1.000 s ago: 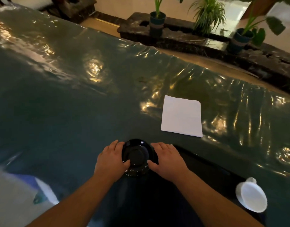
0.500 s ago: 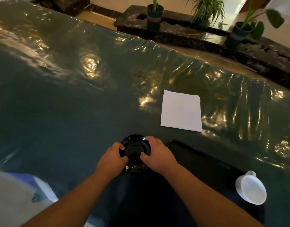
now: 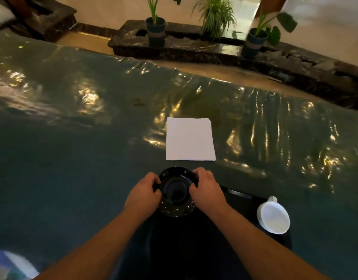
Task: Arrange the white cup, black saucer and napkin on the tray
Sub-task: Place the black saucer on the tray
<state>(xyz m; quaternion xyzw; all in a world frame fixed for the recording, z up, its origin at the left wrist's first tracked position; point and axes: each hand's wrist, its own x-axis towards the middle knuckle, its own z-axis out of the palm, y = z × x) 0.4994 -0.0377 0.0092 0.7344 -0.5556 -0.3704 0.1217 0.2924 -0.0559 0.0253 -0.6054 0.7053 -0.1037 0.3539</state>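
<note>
Tray (image 3: pixel 242 201), black and dim, lies at the near edge of the glossy dark-green surface (image 3: pixel 73 158), most of it hidden under the forearms, its far right rim showing just behind the white cup; the surface is covered by a wrinkled shiny film that catches warm glints; beyond its far edge, potted plants (image 3: pixel 156 33) stand on a dark stone ledge; napkin (image 3: pixel 190 139), white and square, lies flat on the surface just beyond the saucer, apart from it; black saucer (image 3: pixel 176 190) sits between both hands near the tray's left end, though whether it rests on the tray or is lifted I cannot tell; left hand (image 3: pixel 143 190) curls round the saucer's left rim, fingers pinching it; right hand (image 3: pixel 207 188) grips the right rim the same way, fingers bent over the edge; white cup (image 3: pixel 274 218) rests at the tray's right end, tipped toward the camera, its handle pointing away, well apart from the hands.
</note>
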